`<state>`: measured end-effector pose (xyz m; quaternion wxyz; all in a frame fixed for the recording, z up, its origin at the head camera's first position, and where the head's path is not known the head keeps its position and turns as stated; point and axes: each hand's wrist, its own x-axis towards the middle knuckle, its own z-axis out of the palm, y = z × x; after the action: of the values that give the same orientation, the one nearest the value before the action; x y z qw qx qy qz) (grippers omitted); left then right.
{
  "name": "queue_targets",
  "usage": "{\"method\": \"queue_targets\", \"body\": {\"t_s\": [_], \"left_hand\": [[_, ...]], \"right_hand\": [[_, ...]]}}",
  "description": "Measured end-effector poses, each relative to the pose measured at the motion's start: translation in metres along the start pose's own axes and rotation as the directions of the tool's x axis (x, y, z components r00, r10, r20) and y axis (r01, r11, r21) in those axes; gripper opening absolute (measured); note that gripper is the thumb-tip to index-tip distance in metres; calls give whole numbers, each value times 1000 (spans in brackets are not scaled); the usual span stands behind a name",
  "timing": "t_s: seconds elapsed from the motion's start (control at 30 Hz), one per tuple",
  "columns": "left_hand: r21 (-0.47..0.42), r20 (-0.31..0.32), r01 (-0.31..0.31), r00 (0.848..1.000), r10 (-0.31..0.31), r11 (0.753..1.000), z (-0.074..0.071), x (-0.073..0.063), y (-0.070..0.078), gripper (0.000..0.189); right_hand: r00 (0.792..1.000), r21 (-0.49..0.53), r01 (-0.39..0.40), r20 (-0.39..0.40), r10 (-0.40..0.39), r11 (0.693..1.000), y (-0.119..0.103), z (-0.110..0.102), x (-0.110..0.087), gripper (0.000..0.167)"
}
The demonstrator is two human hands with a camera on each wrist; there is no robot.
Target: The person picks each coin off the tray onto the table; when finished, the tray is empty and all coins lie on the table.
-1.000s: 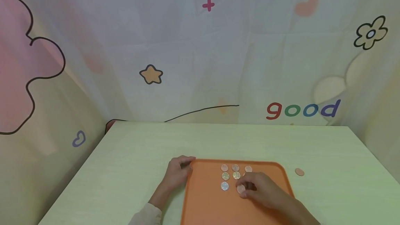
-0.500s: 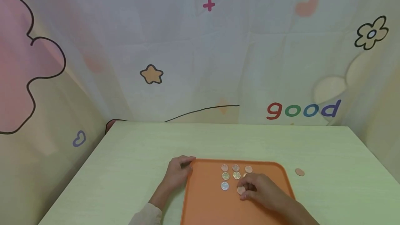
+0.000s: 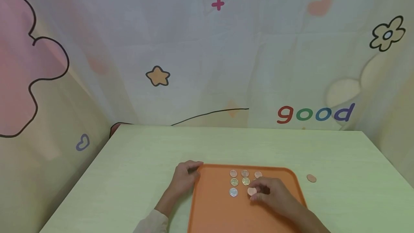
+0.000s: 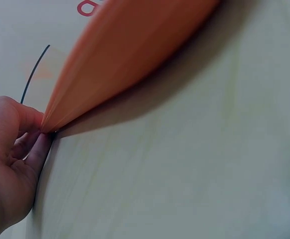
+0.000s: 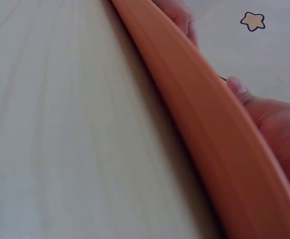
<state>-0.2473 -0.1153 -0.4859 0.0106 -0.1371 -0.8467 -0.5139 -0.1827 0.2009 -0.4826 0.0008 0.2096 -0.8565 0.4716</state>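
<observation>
Toward the front of the table lies an orange tray (image 3: 220, 215). My left hand (image 3: 184, 177) holds its far left corner, with fingertips and thumb meeting at the rim in the left wrist view. Over the tray, my right hand (image 3: 275, 195) pinches a coppery coin (image 3: 252, 191) between thumb and fingers. Left of that coin is a silver coin (image 3: 233, 192). Two golden coins (image 3: 234, 182) form a row behind, and a further coin there is mostly covered by my right fingers. Farthest back sits a row of coppery coins (image 3: 244, 173). The tray's wall conceals the held coin in the right wrist view.
A single coppery coin (image 3: 311, 178) lies on the pale table (image 3: 145, 146), right of the tray. A printed curtain (image 3: 200, 64) hangs behind the table and along both sides. The tray's raised rim (image 3: 245, 165) surrounds the coins.
My right hand has shifted slightly away from me with the pinched coin, after a small move nearer. The left hand keeps its place at the tray corner. The other coins stay put.
</observation>
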Motion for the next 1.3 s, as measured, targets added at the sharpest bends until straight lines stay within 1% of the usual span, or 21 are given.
{"method": "queue_targets", "body": {"t_s": [0.1, 0.27, 0.33, 0.4, 0.47, 0.6, 0.7, 0.8, 0.93, 1.07, 1.2, 1.3], "left_hand": [[0, -2, -4, 1000, 4, 1000, 0, 0, 0, 37], [0, -3, -12, 1000, 12, 1000, 1, 1, -1, 37], [2, 1, -16, 1000, 16, 1000, 0, 1, -2, 37], [5, 3, -18, 1000, 18, 1000, 0, 1, -2, 37], [3, 4, -17, 1000, 17, 1000, 0, 0, -2, 37], [3, 5, -12, 1000, 12, 1000, 0, 0, -2, 37], [-6, 8, -6, 1000, 6, 1000, 0, 0, -1, 37], [-26, 6, -3, 1000, 3, 1000, 0, -1, 1, 37], [-40, -2, -5, 1000, 5, 999, 0, -2, 2, 37], [-44, -7, -2, 1000, 2, 999, 0, -2, 3, 36], [-43, -7, -4, 1000, 4, 999, 0, -2, 2, 37], [-40, -8, -4, 1000, 3, 999, 0, -2, 1, 37]], "right_hand": [[999, 10, -23, -29, 23, 1000, -1, -1, 0, 26], [994, -4, -14, -110, 13, 1000, -2, -4, -1, 25], [990, -20, 4, -144, -7, 1000, -3, -7, -1, 25], [986, -35, -10, -169, 4, 999, -4, -9, -1, 25], [984, -36, -37, -178, 30, 999, -5, -12, -1, 27], [974, -22, -152, -171, 146, 988, -7, -19, -1, 31], [968, -34, -195, -170, 187, 980, -8, -23, -1, 31], [968, -54, -179, -188, 166, 982, -8, -25, -2, 29], [968, -71, -136, -221, 118, 988, -7, -28, -4, 27], [962, -78, -144, -243, 121, 986, -5, -32, -7, 25], [955, -118, -144, -277, 107, 983, -3, -39, -10, 26], [945, -153, -158, -309, 104, 975, 2, -45, -13, 27]]}}
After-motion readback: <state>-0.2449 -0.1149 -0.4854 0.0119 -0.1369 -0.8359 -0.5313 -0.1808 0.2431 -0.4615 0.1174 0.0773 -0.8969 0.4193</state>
